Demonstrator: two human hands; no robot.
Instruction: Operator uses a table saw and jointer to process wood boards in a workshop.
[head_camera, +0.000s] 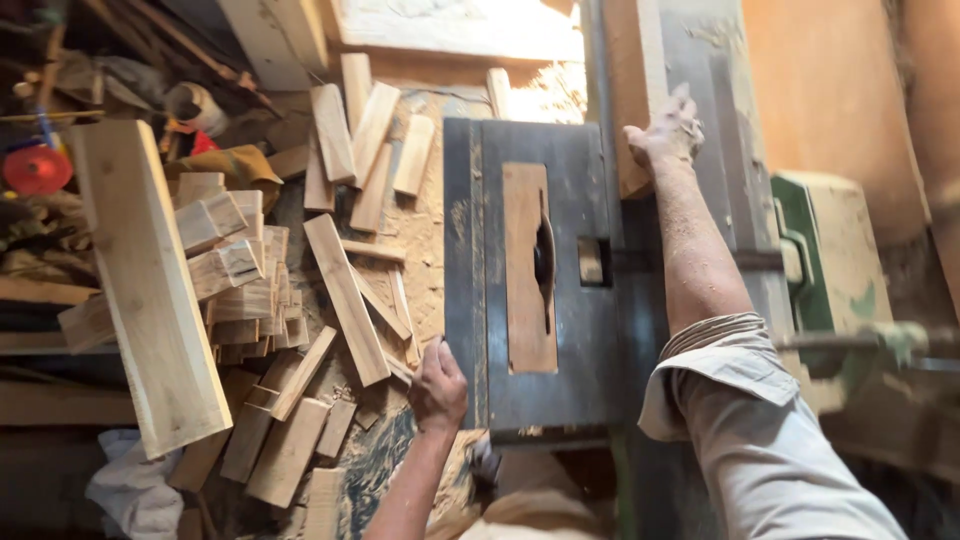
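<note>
Right now my right hand (664, 132) is clamped around the end of a thick plank (630, 90) at the far side of the saw counter (575, 330), steadying it, while my left hand (437, 385), fingers curled, rests empty on the near edge for balance.

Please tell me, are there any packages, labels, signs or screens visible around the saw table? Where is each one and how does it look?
None can be made out: no package, label, sign or screen shows.
The saw table is bare dark metal; wood offcuts lie beside it.
The right hand rests on a plank; the left hand is at the table's edge.
</note>
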